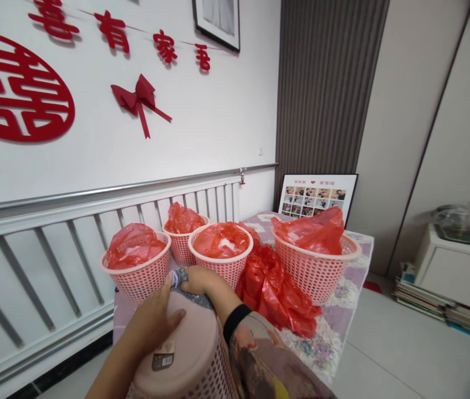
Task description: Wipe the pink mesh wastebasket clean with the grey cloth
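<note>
Cloth [202, 300] at edge of upturned basket [191, 346]

Four baskets [310, 274] (bags [320, 233] inside) stand on the table [353, 277].

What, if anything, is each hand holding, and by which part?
The right hand holds a grey cloth by a bunched part. The left hand lies on the nearest basket, at its base's edge; grip unclear.
</note>
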Demonstrator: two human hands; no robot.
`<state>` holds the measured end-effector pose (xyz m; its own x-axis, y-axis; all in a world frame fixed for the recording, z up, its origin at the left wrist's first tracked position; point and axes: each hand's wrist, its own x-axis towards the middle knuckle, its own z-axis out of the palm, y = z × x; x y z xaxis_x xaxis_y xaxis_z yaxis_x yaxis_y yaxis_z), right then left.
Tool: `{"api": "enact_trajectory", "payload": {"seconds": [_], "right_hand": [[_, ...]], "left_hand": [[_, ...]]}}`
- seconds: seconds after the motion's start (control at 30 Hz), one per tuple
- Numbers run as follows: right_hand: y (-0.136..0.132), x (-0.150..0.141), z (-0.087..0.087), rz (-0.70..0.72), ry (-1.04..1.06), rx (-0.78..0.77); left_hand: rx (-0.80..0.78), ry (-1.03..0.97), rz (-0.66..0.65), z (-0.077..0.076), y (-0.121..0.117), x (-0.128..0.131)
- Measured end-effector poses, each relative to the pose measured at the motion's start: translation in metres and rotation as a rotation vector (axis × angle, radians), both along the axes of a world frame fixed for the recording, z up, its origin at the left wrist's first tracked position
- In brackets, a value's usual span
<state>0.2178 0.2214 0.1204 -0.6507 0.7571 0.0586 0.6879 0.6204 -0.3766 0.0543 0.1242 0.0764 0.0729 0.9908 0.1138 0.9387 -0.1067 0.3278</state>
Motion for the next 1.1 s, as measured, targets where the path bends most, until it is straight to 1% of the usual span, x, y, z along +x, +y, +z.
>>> {"api": "enact_trajectory", "payload": {"seconds": [0.1, 0.23, 0.33, 0.43, 0.5, 0.57, 0.67, 0.73, 0.8, 0.87, 0.9, 0.93, 1.0, 1.03, 1.1], "right_hand": [[0.001, -0.005, 0.0, 0.025, -0.042, -0.008], [-0.008, 0.006, -0.003, 0.001, -0.049, -0.004], [-0.024, 0.016, -0.007, -0.093, -0.035, 0.023], [-0.046, 0.023, -0.01, -0.194, -0.02, 0.066], [-0.06, 0.027, -0.012, -0.247, -0.015, 0.088], [-0.069, 0.029, -0.013, -0.288, -0.018, 0.102], [-0.074, 0.031, -0.012, -0.323, -0.034, 0.104], [-0.074, 0.031, -0.012, -0.337, -0.044, 0.097], [-0.073, 0.03, -0.011, -0.349, -0.046, 0.089], [-0.073, 0.03, -0.011, -0.356, -0.04, 0.088], [-0.073, 0.03, -0.012, -0.357, -0.035, 0.089], [-0.073, 0.031, -0.012, -0.358, -0.03, 0.09], [-0.074, 0.031, -0.012, -0.356, -0.023, 0.093], [-0.074, 0.032, -0.013, -0.354, -0.02, 0.094], [-0.074, 0.033, -0.013, -0.351, -0.018, 0.095]], "left_hand": [[0.022, -0.01, -0.005, -0.003, 0.001, -0.002], [0.016, -0.039, -0.04, 0.0, 0.001, -0.003], [0.003, -0.082, -0.11, 0.004, 0.001, -0.004], [-0.005, -0.117, -0.188, 0.004, 0.002, -0.007], [0.042, -0.146, -0.227, 0.002, 0.006, -0.008], [0.122, -0.177, -0.228, 0.001, 0.011, -0.009], [0.236, -0.209, -0.134, 0.005, 0.013, -0.011], [0.295, -0.223, -0.04, 0.007, 0.004, -0.011], [0.371, -0.229, 0.07, 0.005, -0.013, -0.008], [0.452, -0.226, 0.147, -0.004, -0.035, -0.001], [0.479, -0.219, 0.164, -0.011, -0.045, 0.003], [0.481, -0.207, 0.17, -0.019, -0.053, 0.008], [0.42, -0.177, 0.193, -0.032, -0.063, 0.018], [0.376, -0.164, 0.21, -0.037, -0.064, 0.021], [0.301, -0.144, 0.238, -0.041, -0.061, 0.025]]}}
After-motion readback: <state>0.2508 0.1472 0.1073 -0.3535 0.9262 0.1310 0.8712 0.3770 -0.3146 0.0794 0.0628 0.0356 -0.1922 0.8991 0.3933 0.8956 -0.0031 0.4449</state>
